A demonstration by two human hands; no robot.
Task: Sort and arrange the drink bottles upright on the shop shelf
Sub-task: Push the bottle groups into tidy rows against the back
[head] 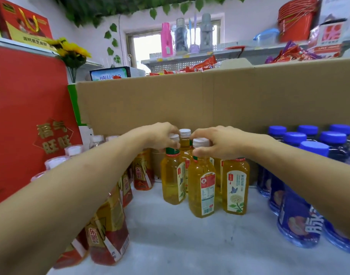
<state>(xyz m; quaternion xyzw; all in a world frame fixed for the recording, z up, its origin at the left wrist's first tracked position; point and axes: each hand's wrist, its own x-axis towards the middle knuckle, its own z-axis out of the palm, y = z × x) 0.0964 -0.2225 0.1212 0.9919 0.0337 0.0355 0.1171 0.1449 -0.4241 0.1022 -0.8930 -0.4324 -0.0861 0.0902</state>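
Note:
Several yellow tea bottles with white caps stand upright in a cluster at the middle of the white shelf (170, 235). My left hand (160, 136) grips the cap and neck of the left tea bottle (173, 179). My right hand (217, 142) grips the neck of the front tea bottle (202, 187), its white cap showing beside my fingers. Another tea bottle (235, 187) stands right of it, with its top hidden under my right hand. One more cap (185, 132) shows behind, between my hands.
Red-and-gold energy drink bottles (108, 231) line the left side under my left arm. Blue bottles with blue caps (297, 221) fill the right. A cardboard wall (209, 100) backs the shelf. A red gift box (27, 120) stands at the far left.

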